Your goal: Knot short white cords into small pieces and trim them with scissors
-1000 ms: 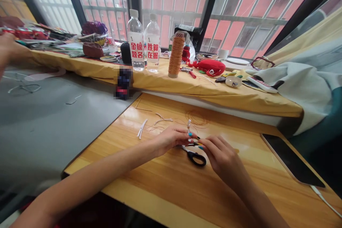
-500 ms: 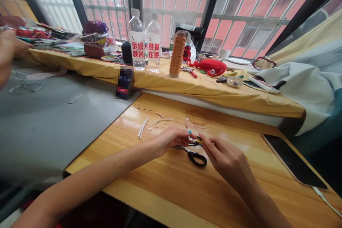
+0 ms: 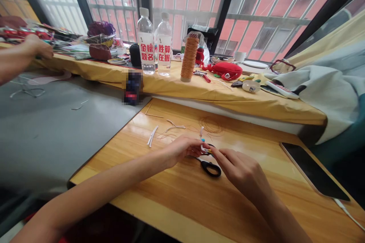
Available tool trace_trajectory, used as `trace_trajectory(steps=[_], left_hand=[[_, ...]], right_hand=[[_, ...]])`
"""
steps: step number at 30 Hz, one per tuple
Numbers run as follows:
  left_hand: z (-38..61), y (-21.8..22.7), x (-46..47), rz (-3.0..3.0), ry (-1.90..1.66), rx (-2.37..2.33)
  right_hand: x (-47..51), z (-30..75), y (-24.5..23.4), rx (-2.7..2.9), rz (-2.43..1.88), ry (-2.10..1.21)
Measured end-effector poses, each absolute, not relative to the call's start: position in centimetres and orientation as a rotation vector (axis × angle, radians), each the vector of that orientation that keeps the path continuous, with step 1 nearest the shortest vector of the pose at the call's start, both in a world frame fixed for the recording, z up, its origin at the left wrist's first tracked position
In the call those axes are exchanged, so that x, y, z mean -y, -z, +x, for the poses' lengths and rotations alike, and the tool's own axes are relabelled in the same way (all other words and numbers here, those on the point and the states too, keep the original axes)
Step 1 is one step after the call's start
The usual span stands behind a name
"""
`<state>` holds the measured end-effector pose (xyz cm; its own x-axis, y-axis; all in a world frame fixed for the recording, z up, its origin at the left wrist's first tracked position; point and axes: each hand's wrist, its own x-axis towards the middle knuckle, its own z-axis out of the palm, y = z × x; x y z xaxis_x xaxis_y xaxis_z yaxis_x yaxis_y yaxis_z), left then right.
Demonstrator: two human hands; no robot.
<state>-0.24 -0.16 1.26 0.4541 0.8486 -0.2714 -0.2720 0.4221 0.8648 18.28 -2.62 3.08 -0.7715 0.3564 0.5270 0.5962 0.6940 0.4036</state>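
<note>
My left hand (image 3: 182, 148) and my right hand (image 3: 241, 169) meet fingertip to fingertip over the wooden table (image 3: 182, 197). Both pinch a small white stick-like piece (image 3: 201, 136) that stands up between them. Black-handled scissors (image 3: 209, 167) lie flat on the wood just under the fingers. Thin orange thread (image 3: 211, 125) lies in a loose tangle just beyond the hands. A few white strips (image 3: 152, 136) lie to the left.
A yellow-covered ledge (image 3: 199, 91) behind holds two water bottles (image 3: 146, 41), an orange thread cone (image 3: 188, 57), a red plush toy (image 3: 225, 70) and clutter. A phone (image 3: 312, 171) lies at right. A grey mat (image 3: 57, 121) lies at left. Another person's hand (image 3: 35, 47) reaches onto the ledge, far left.
My fingertips have drawn closer together around the white piece. The other person's hand at far left has moved right and up onto the ledge.
</note>
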Motion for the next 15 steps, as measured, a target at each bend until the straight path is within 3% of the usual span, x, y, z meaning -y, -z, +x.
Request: trace_trajectory(steps=[15], left_hand=[[-0.20,-1.27,0.35,0.893,-0.779,-0.788]], right_hand=[[3.01,17.91,-3.12,2.510,-0.674,0.923]])
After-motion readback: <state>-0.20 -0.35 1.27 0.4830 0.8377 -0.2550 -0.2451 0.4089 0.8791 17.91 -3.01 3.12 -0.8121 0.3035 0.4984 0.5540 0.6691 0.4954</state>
